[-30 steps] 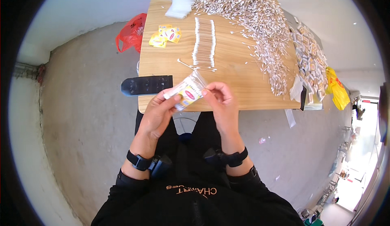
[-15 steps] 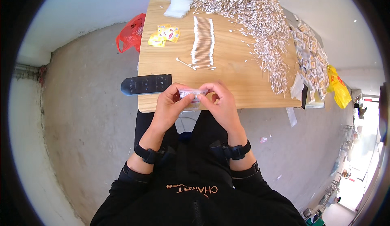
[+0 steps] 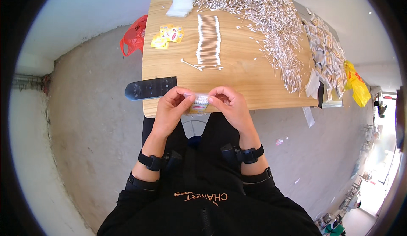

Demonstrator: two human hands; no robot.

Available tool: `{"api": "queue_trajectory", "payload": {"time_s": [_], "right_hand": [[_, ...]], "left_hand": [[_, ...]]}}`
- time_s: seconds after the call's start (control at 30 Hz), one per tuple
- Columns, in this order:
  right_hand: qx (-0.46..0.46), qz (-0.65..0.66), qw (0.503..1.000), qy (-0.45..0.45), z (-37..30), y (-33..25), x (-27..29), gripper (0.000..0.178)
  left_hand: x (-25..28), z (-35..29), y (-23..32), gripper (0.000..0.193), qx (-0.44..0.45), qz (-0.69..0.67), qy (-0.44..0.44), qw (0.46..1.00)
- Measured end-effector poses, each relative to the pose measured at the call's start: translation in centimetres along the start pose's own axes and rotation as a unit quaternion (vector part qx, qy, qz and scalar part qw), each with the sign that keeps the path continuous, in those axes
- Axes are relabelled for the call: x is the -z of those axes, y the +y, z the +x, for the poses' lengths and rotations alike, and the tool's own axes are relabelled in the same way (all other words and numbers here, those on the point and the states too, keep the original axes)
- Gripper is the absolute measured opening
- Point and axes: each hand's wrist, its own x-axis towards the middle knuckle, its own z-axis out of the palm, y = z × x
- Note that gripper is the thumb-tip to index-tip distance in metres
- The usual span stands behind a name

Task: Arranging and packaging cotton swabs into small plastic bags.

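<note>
Near frame centre, by the table's (image 3: 237,83) near edge: bag (image 3: 198,103), clear, white swab tips (image 3: 202,99) toward the top, yellow card (image 3: 197,107) below. Left hand (image 3: 169,111) is clamped on its upper left corner, right hand (image 3: 231,108) on its upper right, thumb against curled fingers on both sides. Can't tell if the mouth is sealed, or if the bag touches the table.

Risks, my guess: either pinch slackens, bag swings down or drops past the edge. Mouth unsealed plus a tilt, swabs spill. Uneven pull between the corners, plastic creases or tips go crooked. A careless shift of my left elbow side could knock the black strip (image 3: 150,88), centre left, jutting past the table's left edge; reaching up could scatter the swab row (image 3: 209,41), upper middle.

Pose: forearms (image 3: 248,133) rise from lower frame and converge, hands about level, thumbs facing each other, wrists roughly straight.
</note>
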Motion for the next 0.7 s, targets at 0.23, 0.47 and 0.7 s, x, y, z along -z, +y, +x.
{"api": "queue_trajectory", "payload": {"time_s": [0.23, 0.47, 0.7], "right_hand": [[0.019, -0.023, 1.000, 0.006, -0.4, -0.7, -0.1, 0.010], [0.055, -0.048, 0.997, 0.010, -0.6, -1.4, -0.2, 0.009], [0.058, -0.046, 0.997, -0.008, -0.9, -1.9, -0.2, 0.009]], "left_hand": [[-0.3, -0.4, 0.3, 0.007, -0.025, 0.000, -0.012, 1.000], [-1.0, -0.8, 1.5, 0.009, -0.021, 0.007, 0.005, 1.000], [-0.2, -1.1, 1.3, 0.008, -0.020, 0.073, -0.028, 0.997]]}}
